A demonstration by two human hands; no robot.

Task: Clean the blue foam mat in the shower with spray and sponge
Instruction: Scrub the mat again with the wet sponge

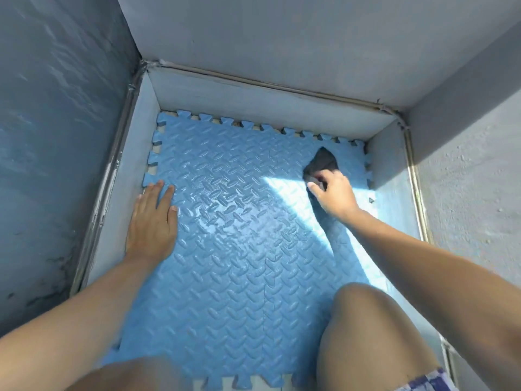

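Two hands are on the blue foam mat (239,263), which lies flat in the bottom of the shower tray (253,97) and covers nearly all of its floor, its jigsaw-toothed edges reaching the tray's far and left walls. The mat's raised tread pattern glistens wet across the middle. The left hand (152,221) rests palm down near the mat's left edge, fingers straight and close together, grasping nothing, with the fingertips pointing toward the far wall. The right hand (334,193) is out near the far right corner of the mat, where its curled fingers grip the near end of a dark grey sponge (322,160); the sponge lies on the mat, and its pointed far end sticks out beyond the knuckles, close to the tray's right wall. A bright patch of sunlight (290,190) falls across the mat just left of that hand and runs along the right side. The person kneels at the near end, the right knee (366,320) on the mat below the right forearm and the left knee (135,373) at the bottom edge of the view. A bit of patterned shorts (434,382) shows at lower right. Metal trim (417,187) borders the top of the tray, and grey walls (282,32) rise behind it.
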